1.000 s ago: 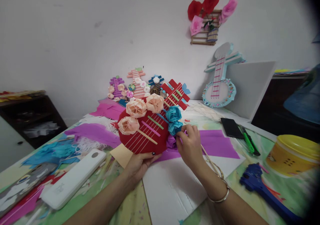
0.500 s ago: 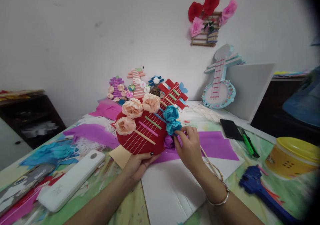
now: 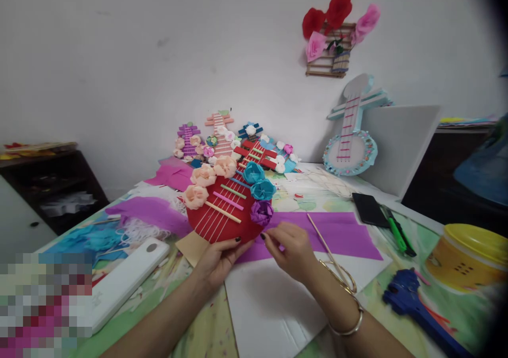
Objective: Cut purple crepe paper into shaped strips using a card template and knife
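Gripping red model lute (image 3: 234,213) by lower edge: left hand (image 3: 219,260). Right hand (image 3: 292,252) curled, just beside lute's purple flower (image 3: 262,213); can't tell if holding anything.

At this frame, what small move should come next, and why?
Probably the right hand should gently press the purple flower: it sits at the edge of the red lute-shaped craft, close to that hand, while the left hand holds the craft's lower end.
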### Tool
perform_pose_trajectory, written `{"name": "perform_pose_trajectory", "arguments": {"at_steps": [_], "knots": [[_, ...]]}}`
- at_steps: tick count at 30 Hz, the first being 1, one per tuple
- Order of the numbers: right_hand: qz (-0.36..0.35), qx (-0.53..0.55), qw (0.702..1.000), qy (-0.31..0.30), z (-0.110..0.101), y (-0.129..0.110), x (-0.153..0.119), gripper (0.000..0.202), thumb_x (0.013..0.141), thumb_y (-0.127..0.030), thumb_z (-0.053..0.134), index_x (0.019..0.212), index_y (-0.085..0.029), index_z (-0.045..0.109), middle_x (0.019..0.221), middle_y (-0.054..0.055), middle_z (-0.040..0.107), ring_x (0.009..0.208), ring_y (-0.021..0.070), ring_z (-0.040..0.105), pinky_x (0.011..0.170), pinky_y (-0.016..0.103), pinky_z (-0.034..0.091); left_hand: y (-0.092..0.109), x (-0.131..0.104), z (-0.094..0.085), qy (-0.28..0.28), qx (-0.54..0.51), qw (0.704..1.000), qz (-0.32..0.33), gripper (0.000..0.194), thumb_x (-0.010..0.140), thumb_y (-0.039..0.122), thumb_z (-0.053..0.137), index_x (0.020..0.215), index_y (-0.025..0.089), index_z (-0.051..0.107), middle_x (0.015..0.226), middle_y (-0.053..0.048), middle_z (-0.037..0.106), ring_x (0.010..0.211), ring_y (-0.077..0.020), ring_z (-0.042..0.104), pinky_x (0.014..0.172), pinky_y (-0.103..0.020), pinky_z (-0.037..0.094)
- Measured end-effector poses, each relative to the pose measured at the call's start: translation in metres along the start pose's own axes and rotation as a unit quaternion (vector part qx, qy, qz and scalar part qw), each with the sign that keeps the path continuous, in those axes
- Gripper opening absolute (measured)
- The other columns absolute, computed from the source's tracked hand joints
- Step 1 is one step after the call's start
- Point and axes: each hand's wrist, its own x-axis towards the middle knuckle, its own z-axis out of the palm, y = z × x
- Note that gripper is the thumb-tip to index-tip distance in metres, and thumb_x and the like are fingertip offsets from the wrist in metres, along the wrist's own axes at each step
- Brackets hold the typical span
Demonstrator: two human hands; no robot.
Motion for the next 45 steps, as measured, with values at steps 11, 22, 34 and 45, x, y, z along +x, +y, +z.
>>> {"name": "perform_pose_trajectory", "arguments": {"at_steps": [11,22,34,45], "knots": [[0.052,0.029,0.997,-0.058,0.016,0.018,-0.010,0.025,0.093,-0.018,0.052,0.110,-0.022,0.070,0.086,0.006,0.073,0.069,0.0154,0.067,0.061,0.025,0.051,0.000,0.002,-0.003,0.005,-0.021,0.999,-0.024,0.047,0.078,-0.008,0.047,0.121,0.008,0.059,0.102,-0.017,0.071,0.091,-0.0288,0.071,0.085,-0.045,0.060],[0.036,0.072,0.997,-0.007,0.010,0.008,-0.005,0.013,0.091,-0.019,0.054,0.089,-0.021,0.067,0.073,0.004,0.070,0.060,0.0137,0.062,0.057,0.025,0.047,0.000,0.001,-0.002,0.002,-0.010,0.999,-0.032,0.052,0.078,-0.010,0.046,0.126,0.008,0.055,0.107,-0.017,0.070,0.096,-0.0288,0.070,0.088,-0.043,0.059],[0.249,0.086,0.964,-0.038,0.011,0.023,-0.002,0.051,0.079,-0.021,0.069,0.126,-0.015,0.052,0.088,0.006,0.069,0.059,0.0147,0.057,0.058,0.028,0.045,-0.001,0.002,-0.004,-0.019,0.022,1.000,0.008,0.056,0.073,-0.017,0.047,0.124,0.006,0.056,0.095,-0.016,0.072,0.086,-0.0301,0.072,0.081,-0.047,0.062],[0.208,0.079,0.975,0.011,0.004,0.024,-0.002,0.020,0.085,-0.017,0.055,0.074,-0.019,0.071,0.063,0.003,0.070,0.059,0.0170,0.062,0.059,0.026,0.043,-0.001,0.004,-0.005,-0.021,0.040,0.996,0.081,0.072,0.067,-0.020,0.051,0.130,0.014,0.053,0.100,-0.014,0.072,0.085,-0.0306,0.072,0.084,-0.055,0.058]]}}
